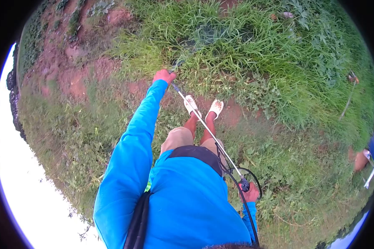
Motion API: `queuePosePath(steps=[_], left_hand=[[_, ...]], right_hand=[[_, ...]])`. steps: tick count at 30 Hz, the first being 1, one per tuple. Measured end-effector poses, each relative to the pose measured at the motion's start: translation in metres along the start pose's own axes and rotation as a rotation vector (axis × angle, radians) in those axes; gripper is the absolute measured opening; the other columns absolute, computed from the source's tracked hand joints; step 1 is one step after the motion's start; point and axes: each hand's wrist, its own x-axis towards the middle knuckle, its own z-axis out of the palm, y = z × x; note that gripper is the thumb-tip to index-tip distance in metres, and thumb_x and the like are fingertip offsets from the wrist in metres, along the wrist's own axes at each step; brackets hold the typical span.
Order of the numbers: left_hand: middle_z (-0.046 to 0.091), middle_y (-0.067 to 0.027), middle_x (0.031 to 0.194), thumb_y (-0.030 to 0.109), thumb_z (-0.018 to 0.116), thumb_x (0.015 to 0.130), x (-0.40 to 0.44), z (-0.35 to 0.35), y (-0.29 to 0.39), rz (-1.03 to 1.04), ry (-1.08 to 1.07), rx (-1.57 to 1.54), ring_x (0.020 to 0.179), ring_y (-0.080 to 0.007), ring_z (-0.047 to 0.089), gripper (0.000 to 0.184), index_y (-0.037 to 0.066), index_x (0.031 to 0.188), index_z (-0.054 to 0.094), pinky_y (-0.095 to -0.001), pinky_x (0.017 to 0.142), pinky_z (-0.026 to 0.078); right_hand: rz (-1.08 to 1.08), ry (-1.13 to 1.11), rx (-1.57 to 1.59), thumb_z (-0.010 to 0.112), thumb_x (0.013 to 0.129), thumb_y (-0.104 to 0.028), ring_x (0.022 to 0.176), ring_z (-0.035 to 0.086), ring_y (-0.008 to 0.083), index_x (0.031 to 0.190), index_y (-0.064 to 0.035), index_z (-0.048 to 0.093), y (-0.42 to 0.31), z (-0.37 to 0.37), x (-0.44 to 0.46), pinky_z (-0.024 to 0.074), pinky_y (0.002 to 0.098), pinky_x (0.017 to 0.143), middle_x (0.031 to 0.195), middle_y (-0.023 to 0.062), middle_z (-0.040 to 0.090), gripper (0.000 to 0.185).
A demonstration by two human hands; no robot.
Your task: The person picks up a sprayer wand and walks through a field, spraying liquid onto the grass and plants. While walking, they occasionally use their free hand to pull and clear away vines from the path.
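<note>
A sprayer wand (203, 122) slants across my front from upper left to lower right. My left hand (165, 76) is closed at its far end, with the arm stretched out. Just beyond those fingers shows a small bluish-grey part (178, 65), perhaps the nozzle. My right hand (250, 193) is wrapped round the wand's dark handle (244, 184) beside my hip. From the handle a black hose (242, 199) loops and runs down past my right side. A black strap (140, 220) crosses my left side.
Tall green grass (257, 58) grows ahead and to the right. Bare reddish soil (77, 85) lies upper left, with low weeds (87, 149) around. I stand in white shoes (215, 107). At the right edge are a thin stick-like thing (348, 101) and part of another person (361, 159).
</note>
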Motion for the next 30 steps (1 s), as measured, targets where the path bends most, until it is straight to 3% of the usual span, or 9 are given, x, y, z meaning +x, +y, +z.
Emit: queuePosePath(steps=[2,10,13,15,19,22,24,27,30], left_hand=[[0.064,-0.0234,0.105,0.047,0.059,0.071,0.003,0.009,-0.005,-0.036,-0.045,0.02,0.101,-0.0373,0.061,0.057,0.002,0.105,0.065,-0.0425,0.089,0.047],[0.063,-0.0231,0.108,0.049,0.054,0.073,0.012,0.054,-0.037,-0.1,-0.057,-0.06,0.099,-0.0376,0.062,0.058,0.006,0.11,0.064,-0.0436,0.089,0.047],[0.067,-0.0175,0.084,0.046,0.053,0.073,-0.003,0.075,-0.055,0.041,-0.189,-0.268,0.069,-0.033,0.065,0.048,0.006,0.097,0.066,-0.0434,0.066,0.051],[0.056,-0.0082,0.06,0.043,0.051,0.073,-0.017,0.088,-0.06,-0.227,-0.355,-1.03,0.043,-0.0234,0.05,0.035,0.009,0.077,0.06,-0.0377,0.043,0.04],[0.042,-0.0022,0.055,0.04,0.052,0.072,-0.035,0.09,-0.066,-0.325,-0.457,-1.058,0.037,-0.016,0.035,0.028,0.014,0.066,0.048,-0.0305,0.035,0.026],[0.059,-0.0093,0.067,0.042,0.054,0.072,-0.015,0.116,-0.093,-0.353,-0.563,-1.104,0.05,-0.0248,0.055,0.034,0.009,0.077,0.061,-0.0373,0.045,0.042],[0.067,-0.0198,0.093,0.044,0.056,0.072,-0.005,0.132,-0.1,-0.148,-0.169,-0.283,0.082,-0.0347,0.066,0.047,0.005,0.096,0.067,-0.044,0.071,0.051],[0.06,-0.0268,0.111,0.047,0.056,0.071,-0.05,0.079,-0.049,-0.29,-0.136,-0.129,0.108,-0.0392,0.057,0.058,0.003,0.108,0.065,-0.045,0.094,0.044],[0.06,-0.0265,0.111,0.047,0.056,0.072,-0.056,0.078,-0.047,-0.299,-0.092,-0.102,0.105,-0.0379,0.059,0.055,0.003,0.103,0.067,-0.0447,0.092,0.045]], right_hand=[[-0.041,0.068,0.016,0.076,0.067,-0.044,0.063,0.054,0.0395,0.069,-0.0038,0.048,0.003,-0.004,0.001,0.0418,0.0457,0.056,0.069,0.0181,0.056,0.049],[-0.076,0.037,-0.028,0.077,0.058,-0.033,0.066,0.055,0.0402,0.074,-0.0033,0.05,0.044,-0.006,-0.001,0.0427,0.0475,0.059,0.07,0.0179,0.056,0.043],[-0.077,-0.004,-0.044,0.078,0.059,-0.04,0.067,0.054,0.0407,0.074,-0.003,0.049,0.068,-0.004,-0.007,0.0418,0.0478,0.059,0.07,0.0183,0.055,0.05],[-0.077,-0.016,-0.075,0.077,0.058,-0.034,0.068,0.055,0.0407,0.076,-0.0033,0.049,0.071,-0.007,-0.01,0.043,0.048,0.06,0.071,0.0181,0.055,0.045],[-0.085,0.003,-0.052,0.073,0.055,-0.02,0.068,0.055,0.0412,0.073,-0.0035,0.049,0.072,-0.021,-0.014,0.0433,0.049,0.06,0.071,0.019,0.056,0.034],[-0.071,-0.036,-0.066,0.073,0.055,-0.02,0.067,0.054,0.0413,0.072,-0.0041,0.048,0.074,-0.026,-0.01,0.0425,0.0494,0.06,0.071,0.0187,0.055,0.034],[-0.149,-0.047,-0.128,0.075,0.057,-0.022,0.068,0.057,0.0401,0.077,-0.0029,0.051,0.073,-0.031,-0.007,0.0453,0.0464,0.061,0.073,0.0179,0.057,0.037],[-0.122,-0.03,-0.112,0.072,0.056,-0.018,0.066,0.053,0.0409,0.07,-0.0055,0.046,0.061,-0.039,0.001,0.0402,0.0494,0.059,0.069,0.018,0.054,0.032],[-0.128,-0.023,-0.127,0.072,0.056,-0.018,0.066,0.053,0.0409,0.07,-0.0055,0.047,0.063,-0.037,0.004,0.04,0.0494,0.058,0.069,0.0176,0.054,0.031]])
